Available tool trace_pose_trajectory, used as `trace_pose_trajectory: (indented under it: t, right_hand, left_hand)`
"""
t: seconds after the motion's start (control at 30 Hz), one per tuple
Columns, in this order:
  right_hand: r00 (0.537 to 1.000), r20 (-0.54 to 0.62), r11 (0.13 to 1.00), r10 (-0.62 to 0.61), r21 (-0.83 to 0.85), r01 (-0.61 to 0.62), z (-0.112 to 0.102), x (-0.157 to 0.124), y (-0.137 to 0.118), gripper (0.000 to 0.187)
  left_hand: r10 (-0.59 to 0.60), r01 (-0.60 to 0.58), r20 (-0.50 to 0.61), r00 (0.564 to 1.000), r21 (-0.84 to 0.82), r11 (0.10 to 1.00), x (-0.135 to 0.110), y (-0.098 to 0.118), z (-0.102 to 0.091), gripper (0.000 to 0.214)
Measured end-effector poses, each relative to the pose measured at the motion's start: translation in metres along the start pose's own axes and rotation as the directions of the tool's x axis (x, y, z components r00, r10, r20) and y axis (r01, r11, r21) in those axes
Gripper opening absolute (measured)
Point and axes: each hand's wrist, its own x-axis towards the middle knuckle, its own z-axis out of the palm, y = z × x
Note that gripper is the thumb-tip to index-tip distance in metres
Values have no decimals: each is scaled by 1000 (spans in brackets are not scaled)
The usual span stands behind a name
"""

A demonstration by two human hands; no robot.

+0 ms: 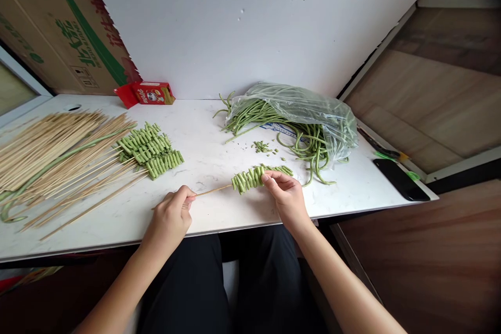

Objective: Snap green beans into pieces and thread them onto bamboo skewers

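My left hand is closed on a thin wooden skewer that points to the right. Short green bean pieces are threaded crosswise along the skewer's far end. At that end my right hand pinches a bean piece between thumb and fingers. Behind the right fingers lies a row of cut bean pieces, partly hidden. To the left, several finished bean skewers lie stacked, their sticks pointing left. A large spread of bare skewers covers the table's left side, with one long bean across it.
A clear plastic bag of long green beans lies at the back right. Small bean trimmings are scattered before it. A red box stands against the white back panel. A black phone lies near the table's right edge.
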Motion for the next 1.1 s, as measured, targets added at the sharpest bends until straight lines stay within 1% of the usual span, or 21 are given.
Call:
trace_pose_trajectory:
  t: [0.13, 0.2, 0.27, 0.33, 0.4, 0.43, 0.47, 0.5, 0.57, 0.63, 0.7, 0.77, 0.87, 1.0, 1.1]
  right_hand:
    - [1000, 0, 1000, 18, 10, -18, -4, 4, -2, 36]
    - [1000, -20, 1000, -4, -22, 4, -11, 9, -6, 36]
    - [996, -71, 998, -45, -56, 41, -20, 14, -12, 35]
    - [988, -122, 991, -91, -114, 77, -31, 20, -15, 38]
    - [979, -140, 966, -145, -236, 109, -40, 25, -14, 39]
    - [975, -126, 935, -185, -327, 136, -44, 27, -13, 37]
    - [967, -93, 887, -235, -427, 175, -47, 29, -11, 34]
    - [956, -43, 821, -291, -525, 226, -49, 31, -9, 29]
    - [919, 86, 660, -386, -670, 340, -51, 32, -3, 22]
    - [876, 200, 519, -439, -739, 429, -49, 31, 1, 22]
    - [845, 271, 425, -462, -768, 479, -47, 30, 5, 25]
    - [826, 311, 361, -470, -786, 501, -45, 27, 7, 26]
    - [817, 341, 309, -464, -803, 510, -40, 23, 6, 30]
    - [820, 384, 245, -424, -824, 512, -28, 23, 0, 34]
    - [829, 388, 196, -403, -848, 493, -16, 28, -3, 29]
  left_hand:
    - [-31, 31, -4, 1000, 2, 1000, -1, -1, 1, 20]
    - [-39, 39, -17, 999, 1, 999, -2, -2, 1, 20]
    - [-40, 40, -24, 999, 2, 999, -2, -2, 2, 20]
    - [-32, 32, -28, 999, 11, 999, -2, -3, 3, 20]
    - [-22, 23, -34, 999, 16, 1000, -2, -3, 3, 19]
    - [-19, 19, -37, 999, 16, 1000, -2, -4, 4, 19]
    - [-16, 17, -40, 999, 14, 1000, -2, -4, 4, 19]
    - [-16, 16, -43, 999, 12, 1000, -2, -4, 4, 18]
    - [-25, 26, -49, 998, 13, 1000, -2, -4, 4, 17]
    - [-50, 51, -50, 998, 21, 999, -2, -3, 3, 17]
    - [-78, 79, -49, 996, 30, 996, -1, -2, 2, 16]
    - [-99, 102, -53, 994, 39, 994, -1, -1, 2, 16]
    - [-123, 126, -64, 990, 44, 991, -1, -1, 3, 16]
    - [-123, 126, -54, 991, 45, 991, -1, -2, 4, 18]
    - [-119, 122, -48, 992, 52, 991, -1, -2, 5, 18]
